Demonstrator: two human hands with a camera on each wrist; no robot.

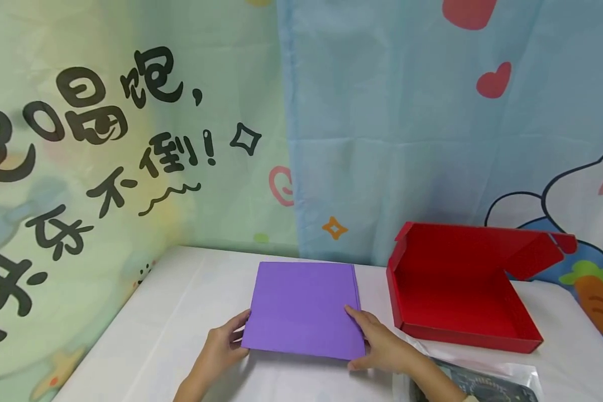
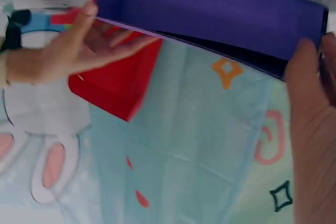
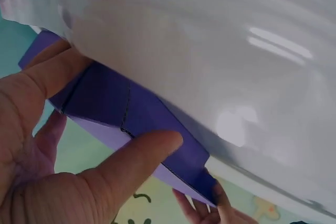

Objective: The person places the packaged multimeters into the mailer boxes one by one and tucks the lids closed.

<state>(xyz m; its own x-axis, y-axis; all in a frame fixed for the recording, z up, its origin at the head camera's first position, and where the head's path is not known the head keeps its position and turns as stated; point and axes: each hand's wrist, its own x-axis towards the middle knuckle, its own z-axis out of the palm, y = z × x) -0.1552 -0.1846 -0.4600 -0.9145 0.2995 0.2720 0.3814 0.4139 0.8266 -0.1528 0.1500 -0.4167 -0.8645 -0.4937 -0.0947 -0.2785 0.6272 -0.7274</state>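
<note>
A closed, flat purple cardboard box is between my two hands over the white table. My left hand grips its left front corner, thumb at the front and fingers along the side. My right hand holds the right front corner, with one finger over the top edge and the thumb low at the front. In the left wrist view, the purple box's front side shows a dark gap along one edge. The right wrist view has my right thumb across a purple flap.
An open red box with its lid raised stands at the right. A clear plastic bag with a dark printed item lies in front of it, partly under my right forearm. Printed curtains hang behind the white table.
</note>
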